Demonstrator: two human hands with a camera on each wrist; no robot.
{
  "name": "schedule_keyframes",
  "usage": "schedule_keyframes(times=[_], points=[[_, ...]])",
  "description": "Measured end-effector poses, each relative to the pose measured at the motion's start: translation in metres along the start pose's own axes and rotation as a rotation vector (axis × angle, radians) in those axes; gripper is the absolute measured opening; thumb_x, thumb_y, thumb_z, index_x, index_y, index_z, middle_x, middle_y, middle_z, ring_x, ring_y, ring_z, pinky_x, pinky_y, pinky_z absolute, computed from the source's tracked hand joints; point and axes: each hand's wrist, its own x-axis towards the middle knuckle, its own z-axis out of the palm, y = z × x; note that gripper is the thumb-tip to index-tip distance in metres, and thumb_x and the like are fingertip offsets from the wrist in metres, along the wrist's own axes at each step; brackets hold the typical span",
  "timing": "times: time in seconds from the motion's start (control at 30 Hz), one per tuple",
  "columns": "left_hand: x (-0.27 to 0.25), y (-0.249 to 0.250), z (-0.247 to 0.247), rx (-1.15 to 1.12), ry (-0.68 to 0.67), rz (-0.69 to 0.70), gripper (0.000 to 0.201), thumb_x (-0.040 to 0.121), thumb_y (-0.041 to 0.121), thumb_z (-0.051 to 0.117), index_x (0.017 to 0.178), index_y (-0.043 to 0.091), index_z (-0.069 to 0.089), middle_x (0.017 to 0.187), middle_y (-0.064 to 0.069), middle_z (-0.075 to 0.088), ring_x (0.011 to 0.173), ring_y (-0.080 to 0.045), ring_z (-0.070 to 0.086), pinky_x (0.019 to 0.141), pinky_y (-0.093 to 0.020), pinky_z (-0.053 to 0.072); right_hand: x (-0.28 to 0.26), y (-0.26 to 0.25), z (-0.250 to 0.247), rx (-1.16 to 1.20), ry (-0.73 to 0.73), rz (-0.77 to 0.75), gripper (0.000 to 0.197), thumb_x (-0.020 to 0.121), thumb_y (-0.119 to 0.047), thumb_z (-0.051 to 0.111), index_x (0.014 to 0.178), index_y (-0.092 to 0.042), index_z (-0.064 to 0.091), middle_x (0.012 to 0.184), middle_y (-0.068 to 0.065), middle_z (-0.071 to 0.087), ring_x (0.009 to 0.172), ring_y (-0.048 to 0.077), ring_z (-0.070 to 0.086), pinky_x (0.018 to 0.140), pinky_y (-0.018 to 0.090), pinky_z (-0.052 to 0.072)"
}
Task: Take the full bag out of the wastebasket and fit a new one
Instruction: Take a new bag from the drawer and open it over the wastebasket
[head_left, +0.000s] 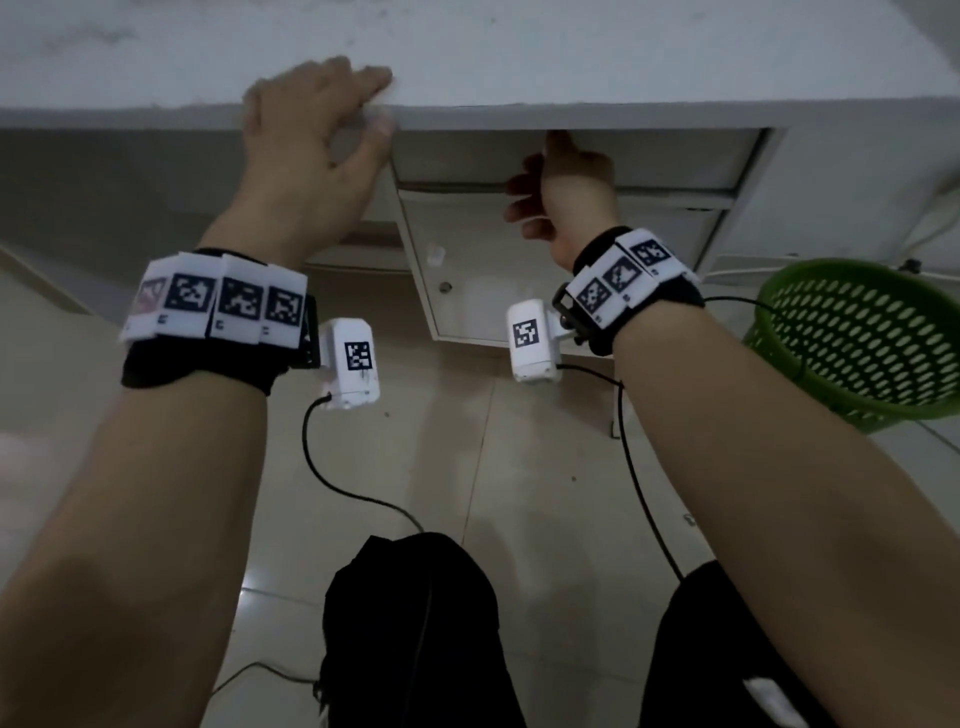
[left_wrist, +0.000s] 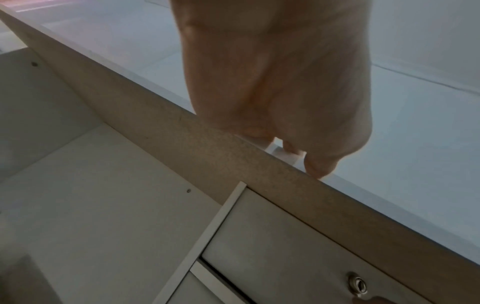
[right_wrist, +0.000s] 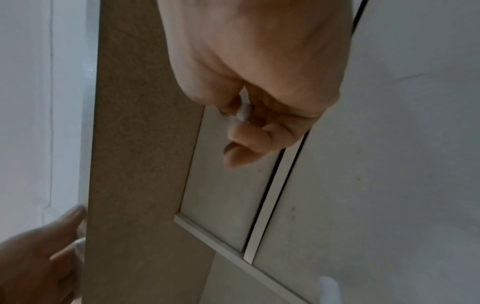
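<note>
Two bare hands at a white desk (head_left: 571, 57), each wrist banded with black-and-white marker tags and a small white camera unit.

Item 1, left hand (head_left: 311, 135): laid over the front edge of the desk top, fingers fairly straight and spread on the upper surface, thumb hooked under the edge. It holds nothing loose. The left wrist view shows the fingertips (left_wrist: 320, 166) pressed on the top just behind the edge.

Item 2, right hand (head_left: 563, 192): tucked under the desk's front edge at the top drawer (head_left: 675, 156) of the white pedestal. In the right wrist view the fingers are curled, pinching a small pale knob (right_wrist: 244, 112) on the drawer front.

Item 3, lower cabinet door (head_left: 483, 270): white, below the drawer, bearing a small knob and a round keyhole; it looks slightly ajar, though this cannot be told for certain.

Item 4, wastebasket (head_left: 862, 343): green plastic, perforated wall, standing on the tiled floor (head_left: 519, 467) by the right end of the desk, just beside the right forearm, apart from both hands. No liner shows on the visible rim or wall.

Item 5, cables (head_left: 332, 478): black, running from both wrist units down toward the person's dark-trousered knees (head_left: 410, 623).
</note>
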Motion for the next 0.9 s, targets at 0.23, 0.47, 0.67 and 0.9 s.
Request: schedule_keyframes(times=[0.23, 0.47, 0.67, 0.9], points=[[0.013, 0.006, -0.014, 0.010, -0.198, -0.088, 0.061, 0.095, 0.055, 0.023, 0.148, 0.031, 0.042, 0.146, -0.005, 0.047, 0.140, -0.026, 0.035, 0.119, -0.054, 0.015, -0.057, 0.022, -0.010, 0.008, 0.033, -0.103, 0.038, 0.102, -0.035, 0.043, 0.075, -0.010, 0.055, 0.054, 0.006, 0.060, 0.038, 0.021, 0.050, 0.038, 0.024, 0.032], [0.009, 0.015, -0.048, -0.279, -0.308, -0.148, 0.038, 0.106, 0.037, 0.038, 0.140, 0.027, 0.053, 0.147, 0.005, 0.047, 0.136, -0.009, 0.036, 0.112, -0.026, 0.026, -0.135, 0.059, -0.032, -0.053, -0.025, -0.087, 0.042, 0.103, -0.040, 0.046, 0.075, -0.011, 0.058, 0.051, 0.006, 0.063, 0.037, 0.021, 0.050, 0.037, 0.024, 0.033], [-0.003, 0.029, -0.060, -0.091, -0.250, 0.236, 0.028, 0.084, 0.046, 0.070, 0.106, 0.028, 0.072, 0.116, 0.001, 0.062, 0.118, -0.021, 0.051, 0.099, -0.037, 0.041, -0.163, 0.085, -0.043, -0.060, -0.090, -0.078, 0.046, 0.103, -0.040, 0.047, 0.077, -0.004, 0.061, 0.054, 0.009, 0.064, 0.041, 0.025, 0.050, 0.040, 0.027, 0.035], [0.015, 0.040, -0.048, 0.248, -0.691, 0.180, 0.082, 0.080, 0.048, 0.075, 0.152, 0.033, 0.036, 0.148, 0.005, 0.049, 0.129, -0.021, 0.050, 0.105, -0.036, 0.043, -0.163, 0.082, -0.045, -0.086, -0.124, -0.081, 0.045, 0.104, -0.035, 0.045, 0.079, -0.002, 0.061, 0.058, 0.012, 0.066, 0.042, 0.025, 0.050, 0.041, 0.029, 0.035]])
